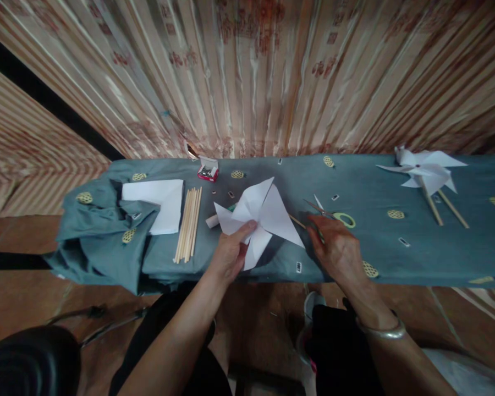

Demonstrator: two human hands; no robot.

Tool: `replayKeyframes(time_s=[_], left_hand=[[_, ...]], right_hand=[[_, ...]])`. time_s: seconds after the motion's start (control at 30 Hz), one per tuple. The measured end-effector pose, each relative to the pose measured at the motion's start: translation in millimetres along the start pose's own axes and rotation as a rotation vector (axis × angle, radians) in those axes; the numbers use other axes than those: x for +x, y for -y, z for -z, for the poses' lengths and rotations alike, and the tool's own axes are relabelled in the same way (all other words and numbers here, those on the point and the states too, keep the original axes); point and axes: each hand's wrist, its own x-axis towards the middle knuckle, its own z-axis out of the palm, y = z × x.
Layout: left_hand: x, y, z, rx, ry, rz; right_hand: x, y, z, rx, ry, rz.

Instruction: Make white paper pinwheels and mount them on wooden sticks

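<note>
A white paper pinwheel (272, 212) is held over the table in my left hand (231, 250), with the thumb pressed near its middle and the fingers underneath. To its right, a thin wooden stick (297, 221) runs from behind a paper blade to the fingertips of my right hand (334, 245), which are closed on its end. Whether the stick is joined to the pinwheel is hidden. Just beyond my right hand lie scissors (344, 220) with green handles, partly covered by the fingers. Behind the pinwheel's left side, a pale roll (212, 221) shows in part.
Left on the blue-green tablecloth (280, 269) are several wooden sticks (188, 223) and folded white paper (169, 206). A small red box (208, 171) of metal bits stands open at the back. Finished-looking pinwheels (427, 168) lie far right. A black stool (31, 360) is at lower left.
</note>
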Motion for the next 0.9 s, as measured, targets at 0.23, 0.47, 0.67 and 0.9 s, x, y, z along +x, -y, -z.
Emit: replayKeyframes(time_s=[0.23, 0.47, 0.67, 0.9], left_hand=[[-3.9, 19.4, -0.1, 0.076, 0.019, -0.026], [-2.5, 23.5, 3.5, 0.089, 0.071, -0.012], [-3.0, 18.8, 7.6, 0.164, 0.054, -0.005], [0.5, 21.1, 16.4, 0.244, 0.036, -0.054]], right_hand=[[8.1, 48.7, 13.7, 0.446, -0.152, -0.006], [5.5, 66.3, -8.5, 0.378, -0.067, 0.152], [5.2, 60.8, -15.9, 0.372, -0.054, 0.134], [4.7, 62.1, -20.5, 0.427, -0.04, 0.062]])
